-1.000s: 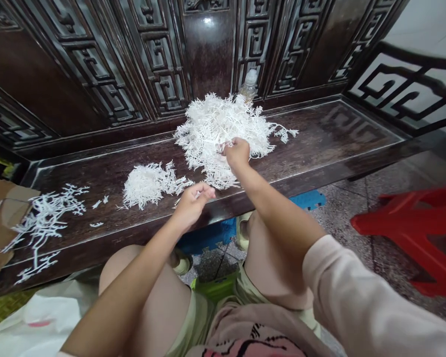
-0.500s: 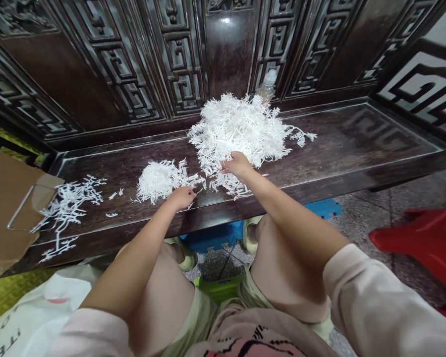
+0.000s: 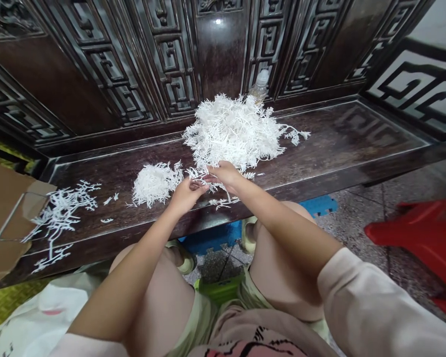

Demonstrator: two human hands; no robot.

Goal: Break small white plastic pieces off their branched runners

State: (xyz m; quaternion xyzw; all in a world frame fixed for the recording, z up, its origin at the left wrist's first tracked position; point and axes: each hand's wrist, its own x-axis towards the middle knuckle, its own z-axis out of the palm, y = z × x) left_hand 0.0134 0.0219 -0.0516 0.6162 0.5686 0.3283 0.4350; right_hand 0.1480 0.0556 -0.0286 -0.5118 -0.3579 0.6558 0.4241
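Note:
A white branching plastic sprig (image 3: 196,173) is between my two hands at the front of the large pile. My left hand (image 3: 188,196) has its fingers and thumb closed on the lower left side of it. My right hand (image 3: 225,175) pinches it from the right, fingertips close to the left ones. Just behind my hands rises the large heap of white sprigs (image 3: 234,131). Left of my left hand lies a smaller pile of white pieces (image 3: 152,184). Loose sprigs (image 3: 223,202) rest under my right hand near the bench edge.
The dark wooden bench (image 3: 319,153) has a carved back. At left, bare branched stems (image 3: 67,208) lie by a cardboard box (image 3: 5,213). A clear bottle (image 3: 260,85) stands behind the heap. A red plastic stool (image 3: 423,233) is at right, a white bag (image 3: 40,312) lower left.
My left hand has moved right and up from beside the small pile to meet my right hand. A sprig is now held between them, drawn slightly forward from the heap.

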